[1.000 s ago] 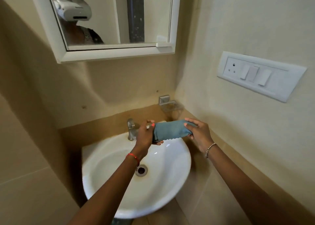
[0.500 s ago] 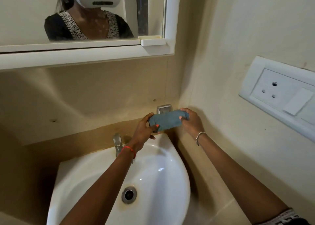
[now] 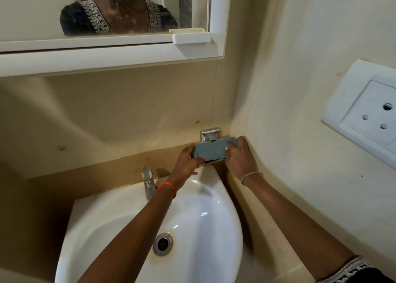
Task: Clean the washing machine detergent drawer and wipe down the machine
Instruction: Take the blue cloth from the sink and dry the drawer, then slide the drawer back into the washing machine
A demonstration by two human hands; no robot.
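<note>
At mid-frame the left hand (image 3: pixel 186 160) is curled round one end of a folded blue cloth (image 3: pixel 211 151), and the other end is gripped by the right hand (image 3: pixel 240 156), on the wall holder (image 3: pixel 210 132). If it is badly seated, a slide into the white basin (image 3: pixel 203 229) below is likely. A mirror (image 3: pixel 42 10) is seen upper left, a socket (image 3: pixel 372 115) at right; no washing machine is shown.

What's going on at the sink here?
A person's left hand and right hand grip the ends of a folded blue-grey cloth, holding it at the chrome-bracketed wall holder in the corner above the white ceramic basin. Whether it already rests there is unclear.
</note>
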